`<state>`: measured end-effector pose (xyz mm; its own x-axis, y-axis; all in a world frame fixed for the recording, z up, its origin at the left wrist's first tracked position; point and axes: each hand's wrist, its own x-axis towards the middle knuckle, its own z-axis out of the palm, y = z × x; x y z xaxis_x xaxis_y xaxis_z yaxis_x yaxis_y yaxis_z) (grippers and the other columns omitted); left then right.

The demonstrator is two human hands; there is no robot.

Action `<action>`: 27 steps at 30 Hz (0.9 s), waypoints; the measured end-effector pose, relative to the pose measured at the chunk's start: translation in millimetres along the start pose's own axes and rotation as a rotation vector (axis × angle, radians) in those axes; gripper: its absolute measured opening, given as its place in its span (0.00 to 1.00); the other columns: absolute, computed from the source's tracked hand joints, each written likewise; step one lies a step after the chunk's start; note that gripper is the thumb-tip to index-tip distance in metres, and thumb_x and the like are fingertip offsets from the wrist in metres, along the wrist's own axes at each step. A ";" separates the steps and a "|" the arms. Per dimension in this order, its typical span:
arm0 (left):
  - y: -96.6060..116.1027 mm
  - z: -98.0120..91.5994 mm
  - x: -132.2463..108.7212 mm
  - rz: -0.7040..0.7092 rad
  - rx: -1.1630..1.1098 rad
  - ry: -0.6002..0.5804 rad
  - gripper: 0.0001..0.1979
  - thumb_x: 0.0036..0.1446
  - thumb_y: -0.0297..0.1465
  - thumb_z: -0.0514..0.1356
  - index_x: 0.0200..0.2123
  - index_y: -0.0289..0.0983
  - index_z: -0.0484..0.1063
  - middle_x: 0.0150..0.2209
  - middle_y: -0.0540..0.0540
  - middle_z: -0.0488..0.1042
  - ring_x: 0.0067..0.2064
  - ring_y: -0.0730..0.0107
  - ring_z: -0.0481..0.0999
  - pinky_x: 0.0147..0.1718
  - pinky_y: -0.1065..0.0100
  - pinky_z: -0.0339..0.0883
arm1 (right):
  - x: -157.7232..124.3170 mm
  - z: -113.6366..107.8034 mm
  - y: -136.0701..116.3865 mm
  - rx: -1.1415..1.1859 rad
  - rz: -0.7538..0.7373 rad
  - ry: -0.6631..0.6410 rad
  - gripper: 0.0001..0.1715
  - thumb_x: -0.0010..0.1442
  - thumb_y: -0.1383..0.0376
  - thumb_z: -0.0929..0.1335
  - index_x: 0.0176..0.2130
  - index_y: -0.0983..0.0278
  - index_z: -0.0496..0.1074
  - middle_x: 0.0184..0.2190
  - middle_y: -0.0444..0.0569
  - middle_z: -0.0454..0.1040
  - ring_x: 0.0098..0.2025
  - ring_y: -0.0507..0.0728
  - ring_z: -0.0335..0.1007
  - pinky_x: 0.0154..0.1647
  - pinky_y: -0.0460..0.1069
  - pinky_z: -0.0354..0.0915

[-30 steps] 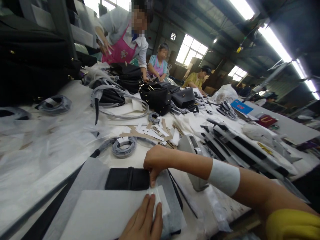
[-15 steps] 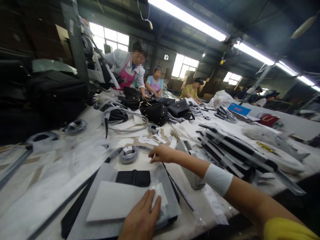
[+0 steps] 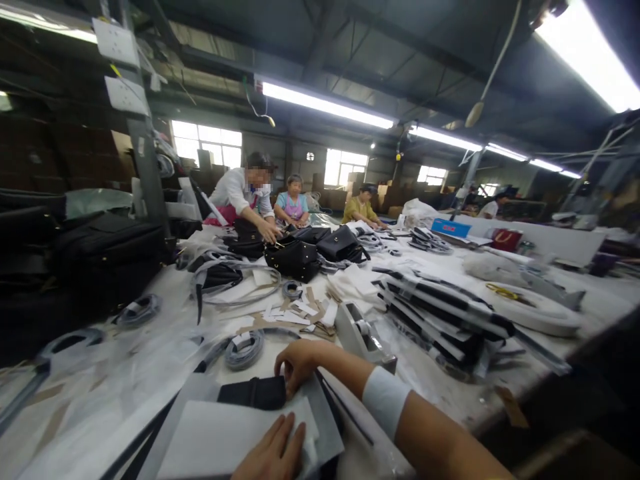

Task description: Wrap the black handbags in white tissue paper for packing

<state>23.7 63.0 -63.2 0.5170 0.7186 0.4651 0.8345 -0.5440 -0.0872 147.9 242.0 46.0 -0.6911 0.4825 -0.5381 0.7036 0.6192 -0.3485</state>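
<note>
My left hand (image 3: 274, 448) lies flat, fingers stretched out, on a white sheet (image 3: 215, 433) at the bottom of the view. Under that sheet is a larger grey sheet (image 3: 331, 427) with black material showing at its edges. A small flat black piece with a narrow band across it (image 3: 253, 393) sticks out beyond the white sheet's far edge. At its right end my right hand (image 3: 299, 363) reaches down with curled fingers. The fingertips meet the black piece's end and the grey sheet; what they pinch is hidden. Just beyond lies a coiled grey-wrapped strap (image 3: 244, 350).
A tape dispenser (image 3: 357, 333) stands near my right forearm. Wrapped black strips (image 3: 440, 313) are stacked to the right, near a white roll (image 3: 533, 310). Paper scraps (image 3: 295, 313) and black bags (image 3: 293, 259) lie farther back. A co-worker (image 3: 240, 193) leans over the bags.
My right hand has come down and nearer, from above the table to the black piece's right end, its fingers curling. My left hand stays on the white sheet. The camera view has tilted up and turned right.
</note>
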 end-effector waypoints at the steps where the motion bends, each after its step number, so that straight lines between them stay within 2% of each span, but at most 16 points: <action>1: -0.2 -2.2 0.8 -0.009 0.003 -0.020 0.29 0.51 0.16 0.56 0.55 0.44 0.72 0.54 0.46 0.78 0.52 0.65 0.79 0.50 0.73 0.71 | 1.5 -1.8 -0.9 0.007 0.000 -0.001 0.37 0.39 0.62 0.81 0.50 0.57 0.76 0.37 0.41 0.80 0.36 0.54 0.76 0.33 0.42 0.65; 3: 2.1 -9.0 3.2 -0.037 -0.008 -0.073 0.29 0.51 0.16 0.56 0.55 0.43 0.73 0.54 0.45 0.77 0.53 0.65 0.78 0.51 0.72 0.70 | 1.8 -3.2 -1.2 0.016 -0.008 0.002 0.35 0.39 0.64 0.81 0.48 0.58 0.77 0.35 0.41 0.81 0.34 0.53 0.76 0.30 0.42 0.64; 6: 11.1 -24.1 9.3 -0.163 -0.062 -0.163 0.29 0.53 0.16 0.56 0.57 0.44 0.72 0.57 0.45 0.75 0.56 0.64 0.76 0.53 0.70 0.69 | -2.9 -0.3 1.7 0.025 -0.039 0.061 0.29 0.43 0.65 0.79 0.47 0.60 0.79 0.35 0.42 0.81 0.34 0.53 0.77 0.30 0.41 0.64; 10: 23.5 -44.7 19.5 -0.338 -0.160 -0.251 0.27 0.55 0.17 0.57 0.55 0.44 0.73 0.58 0.46 0.74 0.58 0.64 0.74 0.54 0.68 0.67 | -17.6 10.9 1.0 0.033 -0.057 0.264 0.18 0.54 0.66 0.74 0.46 0.60 0.80 0.38 0.44 0.82 0.40 0.55 0.78 0.39 0.43 0.66; 13: 27.3 -51.3 23.3 -0.385 -0.223 -0.259 0.27 0.55 0.18 0.58 0.55 0.45 0.73 0.58 0.47 0.74 0.58 0.64 0.73 0.54 0.68 0.66 | -34.0 24.7 -10.0 0.050 -0.047 0.444 0.19 0.60 0.70 0.68 0.50 0.62 0.78 0.44 0.49 0.81 0.47 0.57 0.77 0.47 0.46 0.66; 17: 25.1 -44.3 21.9 -0.393 -0.265 -0.240 0.27 0.53 0.18 0.58 0.54 0.46 0.73 0.58 0.47 0.74 0.58 0.64 0.73 0.55 0.68 0.65 | -56.5 50.9 -27.2 0.047 -0.061 0.645 0.22 0.64 0.66 0.64 0.56 0.60 0.73 0.55 0.51 0.75 0.58 0.60 0.69 0.60 0.50 0.59; 19: 22.1 -35.8 19.5 -0.380 -0.280 -0.233 0.29 0.51 0.18 0.59 0.55 0.47 0.72 0.58 0.48 0.73 0.58 0.63 0.73 0.54 0.69 0.66 | -62.1 64.6 -30.2 0.034 -0.062 0.663 0.23 0.62 0.65 0.66 0.56 0.59 0.73 0.55 0.51 0.76 0.58 0.61 0.69 0.62 0.52 0.56; 21: 19.1 -26.1 16.4 -0.352 -0.276 -0.222 0.31 0.49 0.18 0.61 0.56 0.47 0.72 0.58 0.47 0.74 0.58 0.62 0.73 0.55 0.69 0.66 | -61.0 74.9 -29.1 0.018 -0.040 0.666 0.25 0.61 0.68 0.65 0.57 0.59 0.72 0.54 0.51 0.76 0.57 0.60 0.70 0.64 0.53 0.53; 24: 15.7 -15.7 12.5 -0.324 -0.231 -0.196 0.30 0.51 0.19 0.62 0.56 0.48 0.72 0.58 0.46 0.74 0.58 0.59 0.73 0.56 0.67 0.66 | -49.2 80.1 -24.1 -0.006 0.020 0.693 0.29 0.62 0.73 0.60 0.59 0.59 0.70 0.51 0.53 0.78 0.55 0.59 0.71 0.62 0.53 0.53; 27: 13.7 -15.0 11.2 -0.295 -0.212 -0.219 0.26 0.57 0.21 0.60 0.57 0.47 0.72 0.58 0.45 0.74 0.58 0.58 0.73 0.55 0.66 0.67 | -34.5 76.5 -21.4 -0.032 0.064 0.707 0.31 0.59 0.75 0.61 0.57 0.56 0.72 0.47 0.53 0.80 0.52 0.61 0.73 0.57 0.56 0.57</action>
<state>38.1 57.1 -46.0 0.3095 0.9194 0.2426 0.9070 -0.3621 0.2149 169.3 164.7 13.3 -0.5975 0.7984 0.0743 0.7488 0.5887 -0.3047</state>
